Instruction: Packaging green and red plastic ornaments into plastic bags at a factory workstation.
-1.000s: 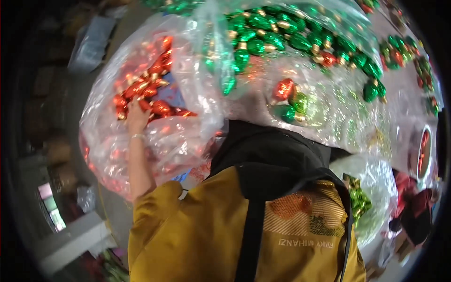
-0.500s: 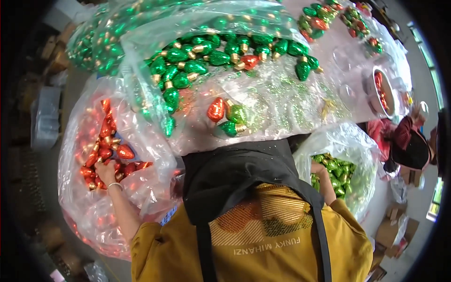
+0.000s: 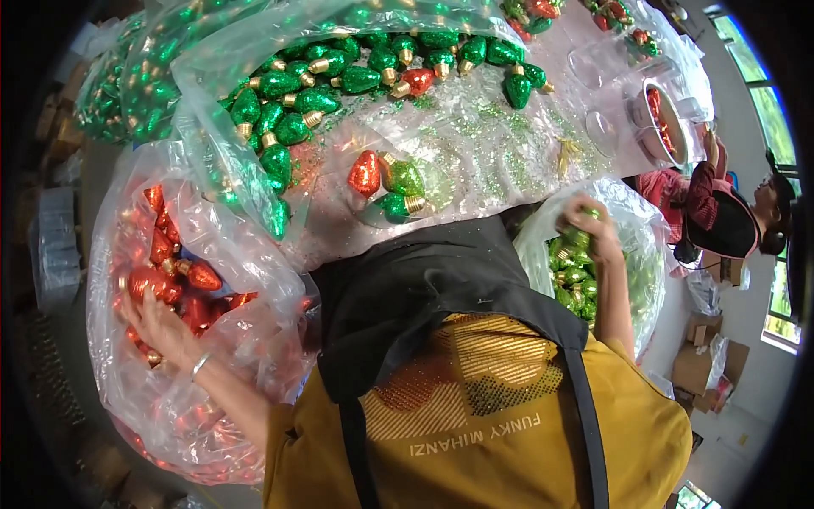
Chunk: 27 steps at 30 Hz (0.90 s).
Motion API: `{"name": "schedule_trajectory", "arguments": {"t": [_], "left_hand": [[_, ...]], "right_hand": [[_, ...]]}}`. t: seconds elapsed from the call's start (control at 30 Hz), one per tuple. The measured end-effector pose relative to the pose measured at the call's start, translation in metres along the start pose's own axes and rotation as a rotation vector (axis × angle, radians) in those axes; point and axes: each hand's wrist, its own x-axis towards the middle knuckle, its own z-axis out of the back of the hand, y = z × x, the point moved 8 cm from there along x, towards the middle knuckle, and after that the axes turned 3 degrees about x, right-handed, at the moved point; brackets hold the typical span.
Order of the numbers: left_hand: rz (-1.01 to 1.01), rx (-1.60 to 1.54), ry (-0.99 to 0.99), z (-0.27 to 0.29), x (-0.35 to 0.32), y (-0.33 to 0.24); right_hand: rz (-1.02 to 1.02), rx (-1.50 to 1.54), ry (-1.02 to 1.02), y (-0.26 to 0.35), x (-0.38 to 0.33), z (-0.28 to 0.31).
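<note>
The table's [image 3: 487, 165] front edge runs between the left bag [image 3: 254, 373] and the right bag [image 3: 651, 254], with open room on its glittery top right of three loose bulbs [image 3: 404, 178]. In the left bag, the left hand [image 3: 164, 331] touches a red bulb [image 3: 158, 287] (whether it grips, one cannot tell). The right hand [image 3: 599, 231], deep among green bulbs half a second ago, is now raised at the right bag's mouth, clamped on a light-green bulb [image 3: 577, 243].

Bulbs [image 3: 365, 173] on table [image 3: 479, 165], in bags [image 3: 119, 229]
</note>
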Motion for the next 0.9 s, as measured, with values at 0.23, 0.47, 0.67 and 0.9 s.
{"name": "schedule_trajectory", "arguments": {"t": [0.23, 0.47, 0.67, 0.9], "left_hand": [[0.207, -0.49, 0.576, -0.177, -0.08, 0.006], [0.072, -0.203, 0.801, -0.227, -0.128, -0.037], [0.077, 0.088, 1.071, -0.274, -0.155, -0.04], [-0.605, 0.839, 1.655, -0.331, -0.194, -0.066]], "right_hand": [[0.334, -1.034, 0.104, 0.064, 0.139, -0.147], [0.472, -1.183, -0.02, 0.065, 0.197, -0.152], [0.389, -1.294, 0.012, 0.005, 0.235, -0.125], [0.317, -1.189, -0.032, -0.004, 0.216, -0.122]]}}
